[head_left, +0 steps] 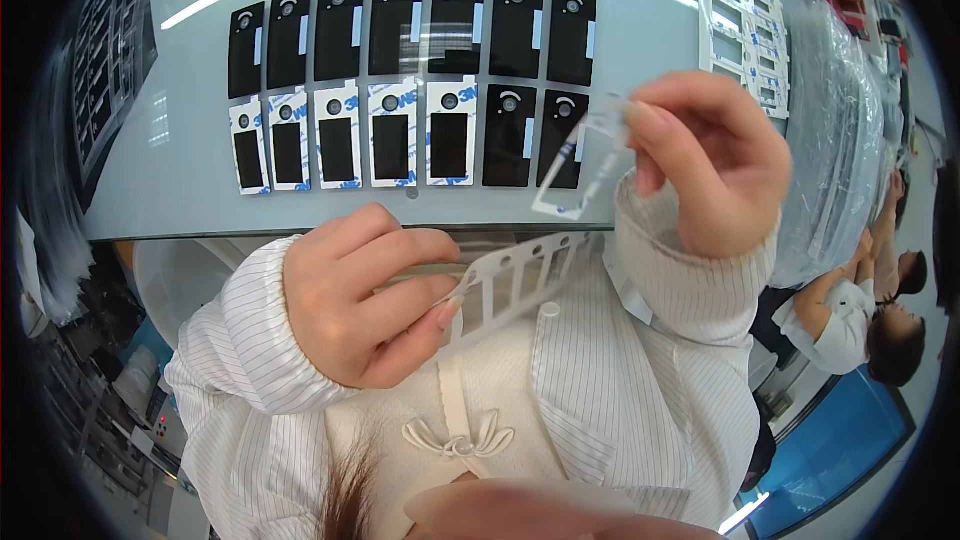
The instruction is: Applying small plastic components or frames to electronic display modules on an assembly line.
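Two rows of black rectangular panels lie on the table, each with a round hole near its top. Several in the front row carry white-and-blue adhesive frames; the two at the right end of that row are plain black. My right hand is raised at the right, thumb and finger pinching a thin adhesive frame, somewhat blurred, which hangs tilted over the rightmost front panel. Below the table's front edge my left hand grips a pale backing sheet with rectangular cut-outs.
The glass-topped table ends just above my left hand. White cut-out sheets lie at the right back, beside clear plastic bags. Dark panels in a stack stand at the far left. Other people sit at the right.
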